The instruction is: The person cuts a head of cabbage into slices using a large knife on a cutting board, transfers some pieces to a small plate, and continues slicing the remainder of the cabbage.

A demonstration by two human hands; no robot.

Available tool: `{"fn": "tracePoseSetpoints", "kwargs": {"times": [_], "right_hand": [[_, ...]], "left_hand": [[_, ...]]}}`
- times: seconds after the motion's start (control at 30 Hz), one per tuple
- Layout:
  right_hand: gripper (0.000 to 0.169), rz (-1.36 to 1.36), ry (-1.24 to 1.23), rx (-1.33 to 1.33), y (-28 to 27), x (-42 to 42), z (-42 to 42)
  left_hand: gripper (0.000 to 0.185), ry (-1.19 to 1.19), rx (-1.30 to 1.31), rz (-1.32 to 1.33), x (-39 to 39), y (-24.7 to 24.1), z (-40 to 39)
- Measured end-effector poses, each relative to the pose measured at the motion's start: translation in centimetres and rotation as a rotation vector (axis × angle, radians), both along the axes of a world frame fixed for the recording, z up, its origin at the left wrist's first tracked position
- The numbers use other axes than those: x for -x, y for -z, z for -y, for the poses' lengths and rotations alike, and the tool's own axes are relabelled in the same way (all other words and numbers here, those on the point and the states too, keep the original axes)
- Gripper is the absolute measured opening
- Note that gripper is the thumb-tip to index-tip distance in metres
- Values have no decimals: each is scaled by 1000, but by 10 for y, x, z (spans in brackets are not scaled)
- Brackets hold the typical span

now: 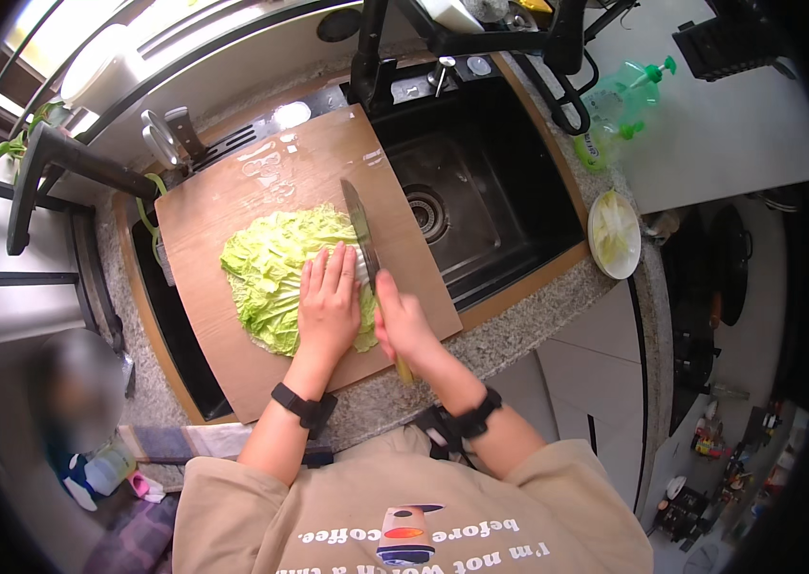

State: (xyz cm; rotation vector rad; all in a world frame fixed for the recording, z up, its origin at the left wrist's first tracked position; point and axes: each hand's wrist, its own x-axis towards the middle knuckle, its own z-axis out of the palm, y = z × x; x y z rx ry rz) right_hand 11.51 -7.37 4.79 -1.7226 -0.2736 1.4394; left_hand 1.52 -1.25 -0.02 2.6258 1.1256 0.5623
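Stacked napa cabbage leaves (261, 265), pale green with white ribs, lie on a wooden cutting board (325, 158). My left hand (329, 308) rests flat on the leaves and holds them down, its fingers pointing away from me. My right hand (406, 319) grips the handle of a kitchen knife (358, 219). The blade stands on edge along the right side of the cabbage, just right of my left fingertips. Its contact with the board is hard to tell. Part of the yellowish handle shows below my right palm.
The board spans a black sink (512, 165) with a drain. Right of it, a white dish (616, 265) holds pale leaf pieces near green pump bottles (634, 93). Scissors (159, 136) and another knife handle (186, 133) stand behind the board. A blurred person (82, 387) is at left.
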Motion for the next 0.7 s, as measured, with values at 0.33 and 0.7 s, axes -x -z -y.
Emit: {"fn": "tracePoseSetpoints", "kwargs": {"times": [0.33, 0.7], "right_hand": [[60, -43, -63, 61, -7, 16, 72], [58, 44, -54, -30, 7, 17, 56]], "left_hand": [[45, -36, -31, -35, -2, -2, -1], [45, -44, -21, -52, -3, 2, 4]]}}
